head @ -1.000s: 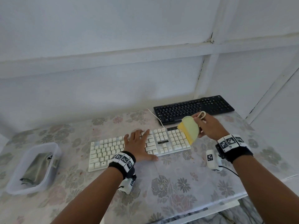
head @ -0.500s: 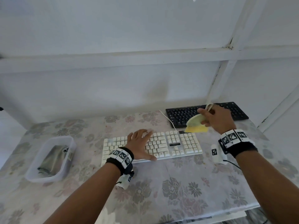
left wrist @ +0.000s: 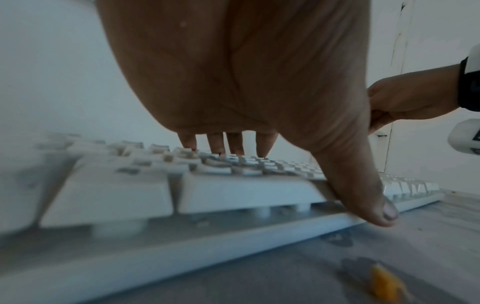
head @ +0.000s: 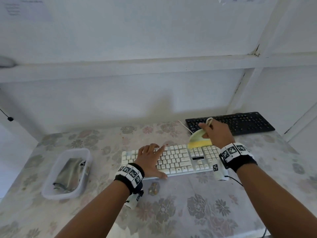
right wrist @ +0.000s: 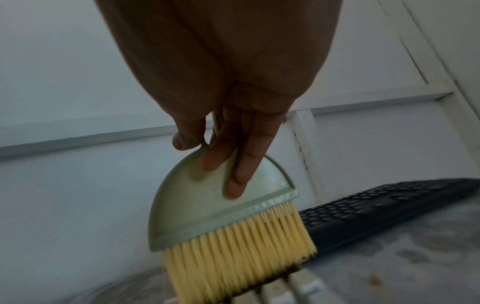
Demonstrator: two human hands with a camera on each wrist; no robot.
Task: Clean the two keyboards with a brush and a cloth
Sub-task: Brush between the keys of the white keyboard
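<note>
A white keyboard (head: 178,159) lies across the middle of the flowered table, also seen close up as the white keyboard (left wrist: 233,191). My left hand (head: 151,158) rests flat on its left half with fingers spread and the thumb at the front edge. My right hand (head: 216,133) grips a pale green brush (head: 199,137) with yellow bristles; the bristles touch the keyboard's far right edge. In the right wrist view the brush (right wrist: 221,216) points down onto the keys. A black keyboard (head: 240,122) lies behind, at the back right.
A clear plastic tub (head: 51,189) with a grey cloth (head: 68,174) inside stands at the left of the table. A white cable (head: 184,125) runs from the white keyboard toward the wall. A small orange crumb (left wrist: 384,286) lies in front of the keyboard.
My right hand has turned the brush from bristles sideways to bristles down and lowered it onto the white keyboard's far right edge. The left hand stays on the keys; the view shifted.
</note>
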